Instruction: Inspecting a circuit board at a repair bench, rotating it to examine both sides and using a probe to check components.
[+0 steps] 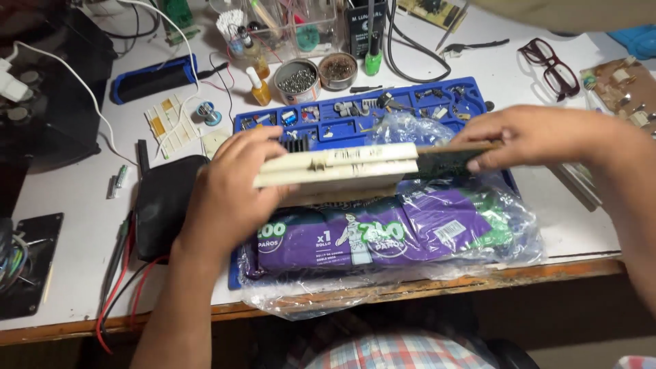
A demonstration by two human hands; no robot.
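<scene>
1. Head view: a flat cream-coloured plastic casing is held edge-on above the worktop, gripped at its left end by the left hand, whose fingers are closed around it.
2. A green circuit board is seen jutting from the casing's right end, pinched by the closed fingers of the right hand. The board appears partly inside the casing and partly out, so the two parts are judged not yet fully separated or joined; which way it goes cannot be told.
3. Directly beneath the hands a purple wrapped pack in clear plastic is laid over a blue parts tray.
4. To the left a black pouch is placed, with red and black wires beside it.
5. Behind, two small round tins, a small yellow bottle and dark-framed glasses are set out.
6. The white worktop is crowded, its wooden front edge worn.
</scene>
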